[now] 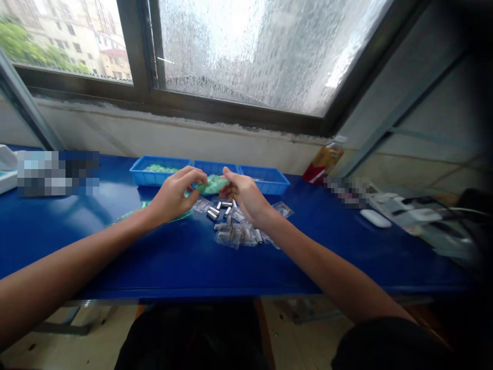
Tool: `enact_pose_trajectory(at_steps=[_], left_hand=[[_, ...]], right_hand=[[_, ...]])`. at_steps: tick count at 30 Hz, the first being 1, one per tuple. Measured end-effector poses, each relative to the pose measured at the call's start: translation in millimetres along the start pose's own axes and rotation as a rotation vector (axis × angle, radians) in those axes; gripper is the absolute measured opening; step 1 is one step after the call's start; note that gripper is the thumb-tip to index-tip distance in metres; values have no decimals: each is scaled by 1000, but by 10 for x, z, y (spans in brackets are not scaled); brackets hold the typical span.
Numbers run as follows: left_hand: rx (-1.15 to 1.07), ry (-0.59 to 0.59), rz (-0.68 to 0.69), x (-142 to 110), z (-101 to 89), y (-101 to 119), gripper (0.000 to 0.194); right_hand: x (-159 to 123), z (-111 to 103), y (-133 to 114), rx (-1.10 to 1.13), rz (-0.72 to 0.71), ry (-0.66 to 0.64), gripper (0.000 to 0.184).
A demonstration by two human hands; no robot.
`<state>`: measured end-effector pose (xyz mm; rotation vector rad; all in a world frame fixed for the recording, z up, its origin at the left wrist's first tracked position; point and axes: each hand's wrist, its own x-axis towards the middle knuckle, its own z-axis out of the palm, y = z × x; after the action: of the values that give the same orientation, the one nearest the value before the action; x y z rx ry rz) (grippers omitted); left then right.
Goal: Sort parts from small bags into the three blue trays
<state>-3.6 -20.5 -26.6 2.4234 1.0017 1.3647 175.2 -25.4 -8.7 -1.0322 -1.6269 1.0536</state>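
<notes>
Between my hands, above the blue table, is a crumpled green plastic bag (pixel 213 184). My left hand (pixel 177 191) pinches its left end, thumb and fingers closing on it. The other end is gripped by my right hand (pixel 246 194), its thumb on top and its fingers partly hidden behind the palm. Under and in front of my hands lie several small silver-and-black cylinders (pixel 212 213) and small clear plastic packets (pixel 234 235). More green plastic (pixel 179 216) lies flat on the table beneath my left wrist.
Three joined blue trays (pixel 159 177) stand along the back; the left one holds green material. At the back right is a bottle with a yellow and red label (pixel 324 160). A white computer mouse (pixel 375 218) and cables lie to the right. The table (pixel 173 272) ends at its front edge near my body.
</notes>
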Motion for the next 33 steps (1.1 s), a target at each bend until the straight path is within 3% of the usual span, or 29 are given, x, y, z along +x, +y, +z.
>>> enact_pose_trajectory(at_steps=[3,6,9,11,14,17,19,21,23,25,28,30,33], left_hand=[[199,-22,183,-32,0,-24,26],[226,33,130,-30,-2,-9,24],[161,49,-48,-12,-6,18,16],[15,4,-221,-3,-4,36,29],[-334,-123,-511,-4,14,59,54],[-556,-162,-660,-15,37,66,42],[-567,-119,-619,-22,40,59,24],[-471,-52,-495,-28,29,48,16],[-266,-3,-333,-38,9,48,16],[-46,-11,-161,-52,-8,67,17],[139,-40,5,-71,-15,110,25],[147,-30,8,-73,-9,126,28],[52,-9,-143,-54,-3,116,17]], right_hand=[[-28,-13,71,186,117,-53,24],[-51,23,135,144,91,34,11],[-66,41,156,-54,-109,160,7],[-76,31,159,-254,-301,203,4],[-91,16,175,-498,-531,164,10],[-98,26,199,-614,-628,143,17],[-96,40,199,-634,-601,174,17],[-94,53,174,-579,-487,211,13],[-92,66,132,-422,-322,183,12],[-93,82,94,-206,-164,84,27],[-93,99,84,13,-45,12,26],[-92,91,104,-12,-75,72,17],[-92,41,135,-267,-307,183,10]])
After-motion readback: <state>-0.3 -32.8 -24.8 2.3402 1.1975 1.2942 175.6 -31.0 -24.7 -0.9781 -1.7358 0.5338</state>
